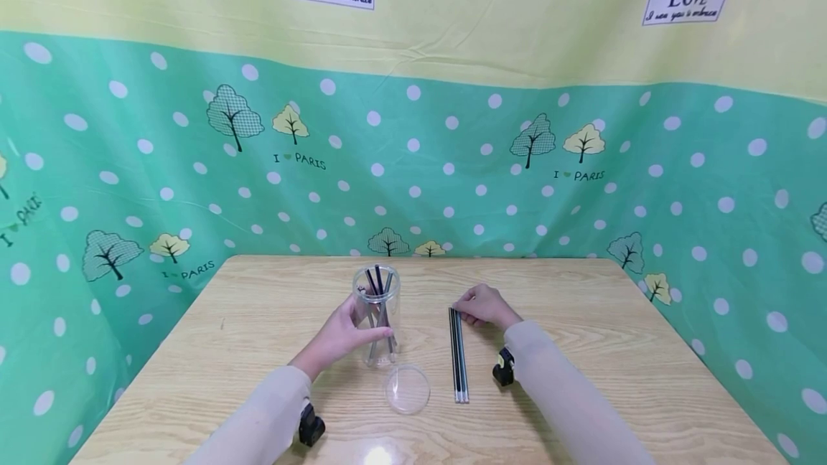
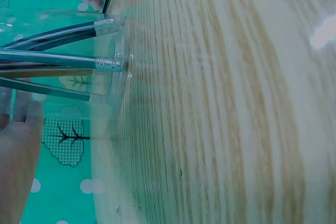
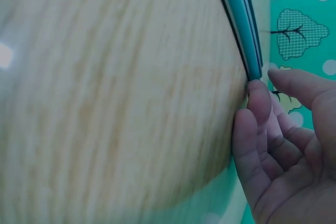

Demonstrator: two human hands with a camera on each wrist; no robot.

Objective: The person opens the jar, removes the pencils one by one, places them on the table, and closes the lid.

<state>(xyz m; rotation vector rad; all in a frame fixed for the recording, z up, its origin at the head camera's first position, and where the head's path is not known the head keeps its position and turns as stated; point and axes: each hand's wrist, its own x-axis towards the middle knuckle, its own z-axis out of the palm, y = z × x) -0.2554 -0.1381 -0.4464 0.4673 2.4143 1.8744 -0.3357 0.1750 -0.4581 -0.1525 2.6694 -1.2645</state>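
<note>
A: Item one?
B: Clear cylindrical jar, upright, ferrule-tipped pencils leaning inside, metal ends down. Left hand — curled round its side.
A: Item two?
B: Row of pencils, side by side on the wood-grain counter, right of the jar. Right hand — fingertips at the far ends; whether pinching, cannot tell.
A: Remaining?
B: Round transparent lid, flat, between jar and row.

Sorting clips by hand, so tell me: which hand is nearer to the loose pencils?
Right. The right hand is at the far ends of the loose pencils; the left hand is off to their left, holding the jar.
</note>
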